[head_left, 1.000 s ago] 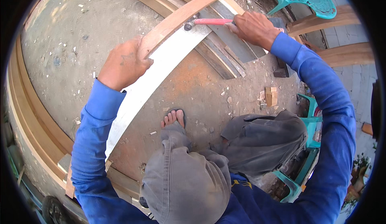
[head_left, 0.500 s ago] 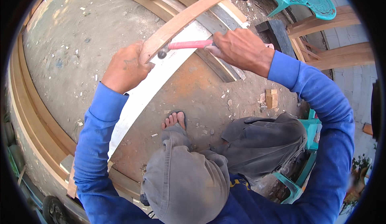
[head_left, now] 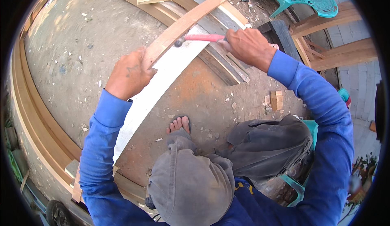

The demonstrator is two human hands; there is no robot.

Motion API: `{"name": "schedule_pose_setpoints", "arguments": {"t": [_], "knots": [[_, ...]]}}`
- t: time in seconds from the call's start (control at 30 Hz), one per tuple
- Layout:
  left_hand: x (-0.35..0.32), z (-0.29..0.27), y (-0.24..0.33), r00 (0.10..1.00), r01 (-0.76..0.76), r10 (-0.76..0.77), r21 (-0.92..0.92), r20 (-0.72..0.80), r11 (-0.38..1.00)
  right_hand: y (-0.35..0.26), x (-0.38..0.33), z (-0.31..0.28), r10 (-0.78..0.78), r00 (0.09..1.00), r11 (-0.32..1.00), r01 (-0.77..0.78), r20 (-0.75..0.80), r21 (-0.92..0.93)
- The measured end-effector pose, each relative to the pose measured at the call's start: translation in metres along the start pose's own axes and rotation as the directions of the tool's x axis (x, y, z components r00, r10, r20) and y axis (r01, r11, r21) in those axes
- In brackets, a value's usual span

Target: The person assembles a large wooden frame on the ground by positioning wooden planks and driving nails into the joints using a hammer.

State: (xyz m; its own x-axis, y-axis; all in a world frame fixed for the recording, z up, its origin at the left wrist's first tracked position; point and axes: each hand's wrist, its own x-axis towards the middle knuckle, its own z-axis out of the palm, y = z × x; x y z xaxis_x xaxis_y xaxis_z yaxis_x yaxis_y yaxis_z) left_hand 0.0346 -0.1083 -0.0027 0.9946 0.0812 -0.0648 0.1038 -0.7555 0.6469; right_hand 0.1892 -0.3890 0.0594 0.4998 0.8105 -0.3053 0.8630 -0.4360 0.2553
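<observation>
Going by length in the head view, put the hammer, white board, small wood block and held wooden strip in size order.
Largest to smallest:
1. White board, partly hidden
2. Held wooden strip
3. Hammer
4. Small wood block

this looks like an outdoor woodworking yard, with dirt ground (head_left: 101,63), timber beams (head_left: 36,114) and a hammer (head_left: 203,37).

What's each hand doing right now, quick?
Left hand: closed, holding the curved wooden strip.
Right hand: closed, holding the pink-handled hammer.

Long blue sleeves (head_left: 98,145), snug cuffs (head_left: 111,109); blue shirt (head_left: 239,203), yellow marking (head_left: 245,186); dusty grey trousers (head_left: 268,145), stitched seam (head_left: 173,177).
</observation>
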Motion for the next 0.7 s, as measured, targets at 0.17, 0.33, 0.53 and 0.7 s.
{"name": "schedule_pose_setpoints", "arguments": {"t": [0.17,0.33,0.53,0.7], "knots": [[0.000,-0.010,0.009,0.986,0.126,-0.122,-0.024,0.111,0.992,-0.028,-0.003,-0.005,0.079,0.997,0.996,-0.078,-0.017,0.048],[-0.003,-0.008,0.011,0.993,0.106,-0.107,0.010,0.055,0.994,0.030,-0.011,0.000,0.231,0.970,0.973,-0.230,-0.071,0.026],[0.011,0.004,0.016,0.997,0.044,-0.045,0.007,0.059,0.999,0.030,-0.137,-0.022,0.273,0.945,0.911,-0.314,0.179,0.269],[0.005,-0.006,0.001,0.981,0.145,-0.111,-0.227,0.159,0.963,0.053,-0.301,0.007,0.545,0.811,0.648,-0.568,0.212,0.507]]}}
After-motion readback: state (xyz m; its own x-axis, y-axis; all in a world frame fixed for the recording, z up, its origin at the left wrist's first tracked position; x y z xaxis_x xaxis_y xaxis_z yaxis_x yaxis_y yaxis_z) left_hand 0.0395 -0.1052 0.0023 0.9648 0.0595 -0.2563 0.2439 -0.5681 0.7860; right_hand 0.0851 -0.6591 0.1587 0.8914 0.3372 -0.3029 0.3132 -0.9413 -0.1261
